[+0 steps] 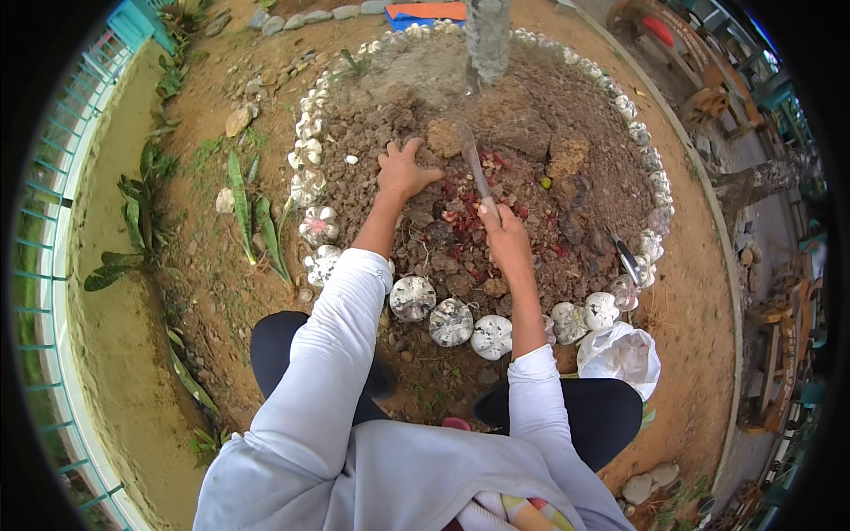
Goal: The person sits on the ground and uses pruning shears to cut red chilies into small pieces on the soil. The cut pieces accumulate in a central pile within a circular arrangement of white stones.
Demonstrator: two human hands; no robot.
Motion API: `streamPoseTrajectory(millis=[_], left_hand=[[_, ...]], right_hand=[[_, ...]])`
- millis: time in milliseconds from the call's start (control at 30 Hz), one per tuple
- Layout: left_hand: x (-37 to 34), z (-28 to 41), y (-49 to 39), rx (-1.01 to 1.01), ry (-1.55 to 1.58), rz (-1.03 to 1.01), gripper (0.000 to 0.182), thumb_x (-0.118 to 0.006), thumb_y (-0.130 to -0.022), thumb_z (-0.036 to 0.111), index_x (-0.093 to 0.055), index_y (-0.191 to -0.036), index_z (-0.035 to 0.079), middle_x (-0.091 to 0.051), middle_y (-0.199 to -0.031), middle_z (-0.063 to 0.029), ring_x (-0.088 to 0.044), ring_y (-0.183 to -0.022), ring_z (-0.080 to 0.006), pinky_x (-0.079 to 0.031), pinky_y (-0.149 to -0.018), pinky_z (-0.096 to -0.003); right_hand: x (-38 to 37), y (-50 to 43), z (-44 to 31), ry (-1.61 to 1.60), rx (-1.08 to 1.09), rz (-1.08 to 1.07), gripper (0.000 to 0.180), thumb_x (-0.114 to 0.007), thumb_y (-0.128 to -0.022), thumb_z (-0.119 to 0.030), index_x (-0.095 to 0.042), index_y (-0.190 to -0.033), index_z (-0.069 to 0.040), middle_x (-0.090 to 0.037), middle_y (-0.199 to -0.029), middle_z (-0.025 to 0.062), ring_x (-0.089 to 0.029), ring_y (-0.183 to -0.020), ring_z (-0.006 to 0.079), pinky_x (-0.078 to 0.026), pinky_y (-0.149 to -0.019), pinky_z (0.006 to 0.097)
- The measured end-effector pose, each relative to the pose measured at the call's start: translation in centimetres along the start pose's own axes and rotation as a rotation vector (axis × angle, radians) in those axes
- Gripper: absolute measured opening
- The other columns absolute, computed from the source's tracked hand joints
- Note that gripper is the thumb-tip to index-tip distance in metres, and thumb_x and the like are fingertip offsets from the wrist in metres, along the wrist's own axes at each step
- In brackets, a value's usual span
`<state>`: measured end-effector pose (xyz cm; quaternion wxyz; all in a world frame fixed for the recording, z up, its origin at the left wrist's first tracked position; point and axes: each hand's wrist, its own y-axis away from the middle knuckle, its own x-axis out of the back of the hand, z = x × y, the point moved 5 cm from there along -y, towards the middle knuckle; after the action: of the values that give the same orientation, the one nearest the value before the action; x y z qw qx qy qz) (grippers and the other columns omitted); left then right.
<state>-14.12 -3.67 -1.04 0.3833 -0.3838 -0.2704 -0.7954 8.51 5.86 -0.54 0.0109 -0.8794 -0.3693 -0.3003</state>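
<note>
My right hand [508, 240] grips the handle of a long-bladed knife [473, 159], its blade pointing away from me over the dug soil [398, 99]. The blade's far end lies beside a brown clod [443, 137]. My left hand [402, 171], fingers spread, rests on or just above the loose soil left of that clod; whether it presses down is unclear. Red and pale scraps [458, 222] are scattered on the soil around the knife and below it. A small yellow-green fruit-like thing [546, 182] lies to the right.
White-painted plastic bottle bottoms [451, 322] ring the bed around a tree trunk [488, 40]. A dark-handled tool [625, 255] leans at the right rim, near a white plastic bag [647, 372]. Uprooted long leaves [240, 206] lie left, before a low wall [113, 318].
</note>
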Motion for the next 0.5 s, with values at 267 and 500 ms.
streamPoseTrajectory(millis=[267, 500], left_hand=[[-1.7, -0.3, 1.9, 0.434, 0.530, 0.091, 0.088, -0.074, -0.085, 0.047, -0.029, -0.154, 0.017, -0.015, -0.155, -0.0239, -0.030, -0.137, -0.0485, -0.040, -0.104, -0.0602], [-3.1, -0.5, 2.6, 0.158, 0.469, 0.107, 0.071, -0.067, -0.094, 0.028, -0.030, -0.152, 0.012, -0.008, -0.158, -0.0259, -0.028, -0.140, -0.0495, -0.042, -0.105, -0.0561]], right_hand=[[1.1, 1.0, -0.1, -0.096, -0.156, -0.010, 0.045, -0.053, -0.099, -0.047, -0.062, -0.111, -0.005, -0.058, -0.068, 0.0108, -0.058, -0.057, 0.0229, -0.045, -0.058, 0.0397], [2.6, 1.1, 0.7, -0.028, -0.122, 0.044, 0.043, -0.052, -0.100, -0.046, -0.062, -0.111, -0.005, -0.059, -0.070, 0.0110, -0.059, -0.057, 0.0225, -0.045, -0.056, 0.0392]])
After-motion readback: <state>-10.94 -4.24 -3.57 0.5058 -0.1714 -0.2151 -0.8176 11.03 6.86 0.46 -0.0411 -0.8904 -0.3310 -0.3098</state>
